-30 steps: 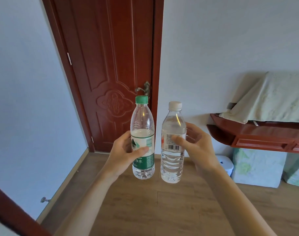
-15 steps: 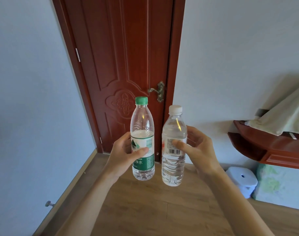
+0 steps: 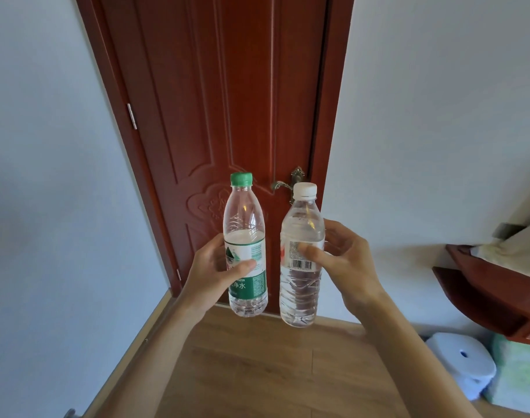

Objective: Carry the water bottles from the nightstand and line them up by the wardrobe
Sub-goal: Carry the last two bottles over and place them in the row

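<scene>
I hold two clear plastic water bottles upright in front of me at chest height. My left hand (image 3: 210, 274) grips the green-capped bottle (image 3: 245, 224) around its green and white label. My right hand (image 3: 345, 267) grips the white-capped bottle (image 3: 301, 294) at its barcode label. The bottles stand side by side, a small gap apart, both capped. No nightstand or wardrobe is in view.
A closed dark red wooden door (image 3: 227, 116) with a brass handle (image 3: 287, 184) faces me. White walls flank it. A red wooden shelf (image 3: 487, 297) with folded cloth juts out at the right, above a white paper roll (image 3: 462, 363). Wood floor (image 3: 257, 372) lies below.
The view has swung left and up, so the door sits more to the centre and the shelf has slid to the right edge. Both hands keep the same grip on the bottles.
</scene>
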`<action>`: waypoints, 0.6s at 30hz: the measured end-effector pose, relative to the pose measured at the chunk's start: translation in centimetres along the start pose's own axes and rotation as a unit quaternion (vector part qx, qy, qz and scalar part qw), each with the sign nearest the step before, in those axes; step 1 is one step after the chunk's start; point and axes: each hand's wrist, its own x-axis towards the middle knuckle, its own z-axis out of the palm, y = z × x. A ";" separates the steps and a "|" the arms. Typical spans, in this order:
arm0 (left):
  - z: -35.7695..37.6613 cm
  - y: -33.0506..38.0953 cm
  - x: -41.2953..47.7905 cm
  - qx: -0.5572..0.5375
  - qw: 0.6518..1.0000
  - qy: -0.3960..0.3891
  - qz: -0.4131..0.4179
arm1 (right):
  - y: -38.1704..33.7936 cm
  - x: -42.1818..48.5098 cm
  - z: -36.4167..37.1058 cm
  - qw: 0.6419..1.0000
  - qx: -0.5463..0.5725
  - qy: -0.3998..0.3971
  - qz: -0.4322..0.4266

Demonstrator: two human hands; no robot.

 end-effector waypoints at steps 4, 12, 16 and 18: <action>-0.6 -0.9 2.8 0.002 1.000 0.006 0.000 | 1.0 2.7 0.3 1.000 0.000 0.001 0.004; -1.9 -2.7 8.5 0.006 0.999 0.032 -0.007 | 2.3 10.5 1.8 0.999 0.003 -0.037 -0.009; -2.9 -3.5 12.3 0.015 0.998 0.068 -0.007 | 3.4 15.7 2.9 0.997 0.026 -0.073 -0.023; -3.4 -4.0 14.3 0.018 0.996 0.085 -0.007 | 4.3 18.3 3.5 0.994 0.038 -0.096 -0.022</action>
